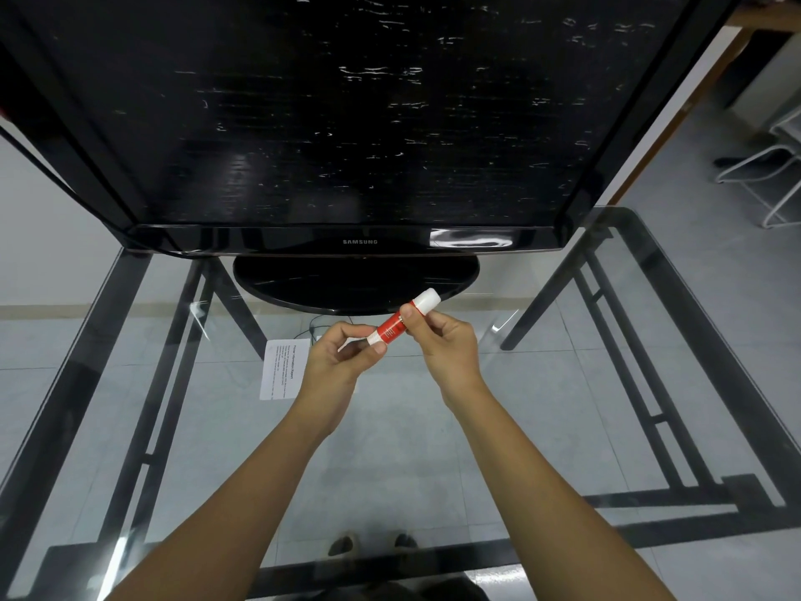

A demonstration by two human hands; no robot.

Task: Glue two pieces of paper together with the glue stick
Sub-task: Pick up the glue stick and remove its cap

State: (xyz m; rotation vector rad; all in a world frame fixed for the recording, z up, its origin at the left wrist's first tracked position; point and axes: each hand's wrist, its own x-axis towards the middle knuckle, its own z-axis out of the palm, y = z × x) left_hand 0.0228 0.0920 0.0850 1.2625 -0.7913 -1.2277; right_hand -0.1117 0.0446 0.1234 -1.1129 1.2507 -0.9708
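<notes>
Forearms nearest camera, rising to both hands above glass table (pixel 563 383). Left hand (pixel 342 357) pinches base of glue stick (pixel 401 321); right hand (pixel 446 344) grips barrel below white cap. Long axis runs 8 to 2 o'clock, cap toward 2. Step: uncapping, likely. Next: pull cap off. Paper (pixel 279 368) lies at 9 o'clock, partly hidden.
</notes>
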